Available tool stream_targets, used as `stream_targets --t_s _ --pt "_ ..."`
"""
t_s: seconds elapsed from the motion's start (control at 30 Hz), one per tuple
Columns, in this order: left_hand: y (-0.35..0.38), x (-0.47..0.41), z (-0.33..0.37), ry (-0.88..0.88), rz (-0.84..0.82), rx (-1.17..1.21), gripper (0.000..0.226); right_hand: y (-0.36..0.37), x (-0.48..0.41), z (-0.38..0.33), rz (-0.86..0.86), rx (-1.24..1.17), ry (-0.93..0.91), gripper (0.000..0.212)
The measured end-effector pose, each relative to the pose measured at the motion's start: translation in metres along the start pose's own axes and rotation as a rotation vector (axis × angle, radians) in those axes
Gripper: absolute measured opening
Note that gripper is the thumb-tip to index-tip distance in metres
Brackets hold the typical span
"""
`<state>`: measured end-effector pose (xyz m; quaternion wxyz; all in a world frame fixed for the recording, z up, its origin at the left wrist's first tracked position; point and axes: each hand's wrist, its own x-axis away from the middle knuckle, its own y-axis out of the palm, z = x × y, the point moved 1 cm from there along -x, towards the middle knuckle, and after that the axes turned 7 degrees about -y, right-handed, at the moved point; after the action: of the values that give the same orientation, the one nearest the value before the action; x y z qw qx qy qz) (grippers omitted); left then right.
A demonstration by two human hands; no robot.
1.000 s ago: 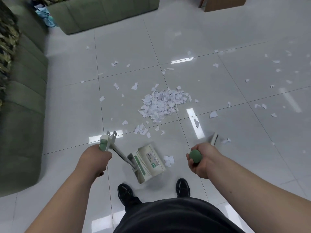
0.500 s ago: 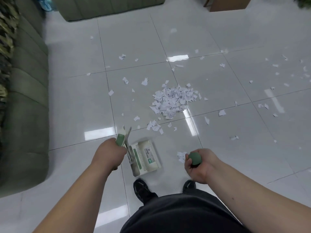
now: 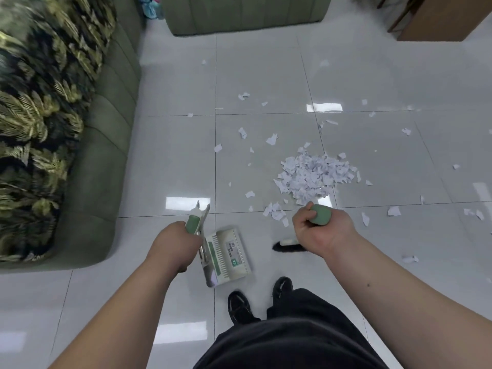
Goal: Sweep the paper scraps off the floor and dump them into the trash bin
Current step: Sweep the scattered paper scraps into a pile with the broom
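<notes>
Head view: left hand (image 3: 173, 243) curled round green grip of long-handled dustpan (image 3: 227, 255), pan resting on white tiled floor (image 3: 173, 155) just ahead of black shoes (image 3: 239, 307). Right hand (image 3: 319, 230) wrapped round green knob of broom handle (image 3: 320, 214); black bristles (image 3: 288, 246) show beneath wrist, beside pan. Heap of paper scraps (image 3: 315, 174) lies just beyond right hand, loose bits scattered around. Green sofa (image 3: 106, 145) with leaf-print cushion (image 3: 40, 115) at left.

Broom bristles (image 3: 288, 247) mostly hidden behind right hand (image 3: 322, 233), dustpan label (image 3: 234, 253) unreadable, patterned cushion (image 3: 40, 115) blurred
</notes>
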<state>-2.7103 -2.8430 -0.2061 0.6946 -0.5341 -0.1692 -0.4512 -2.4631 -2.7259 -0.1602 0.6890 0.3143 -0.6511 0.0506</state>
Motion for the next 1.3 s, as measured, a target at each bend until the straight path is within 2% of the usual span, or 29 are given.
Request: stream_targets --t_s 0.33,0.53,0.63,0.83,1.0,1.17,1.3 --pt "0.011 -0.02 0.056 -0.093 0.021 0.03 0.007 0.063 -0.052 -0.072 -0.189 -0.137 0.01 0.024" --pt "0.019 -0.032 0.114 -0.146 0.059 0.076 0.01 0.116 -0.093 -0.133 -0.18 -0.063 -0.02 0.016" --pt "0.023 -0.037 0.142 -0.167 0.07 0.082 0.009 0.135 -0.091 -0.152 -0.15 0.125 -0.015 0.012" --pt "0.021 -0.037 0.175 -0.225 0.125 0.112 0.011 0.138 -0.063 -0.158 -0.039 0.784 0.083 0.006" --pt "0.021 -0.033 0.179 -0.266 0.129 0.163 0.013 0.133 -0.045 -0.164 -0.044 1.206 0.196 0.007" --pt "0.029 -0.03 0.168 -0.297 0.134 0.167 0.011 0.122 -0.041 -0.163 -0.087 1.489 0.308 0.009" --pt "0.036 -0.029 0.153 -0.328 0.136 0.145 0.008 0.121 -0.055 -0.161 -0.073 1.591 0.418 0.007"
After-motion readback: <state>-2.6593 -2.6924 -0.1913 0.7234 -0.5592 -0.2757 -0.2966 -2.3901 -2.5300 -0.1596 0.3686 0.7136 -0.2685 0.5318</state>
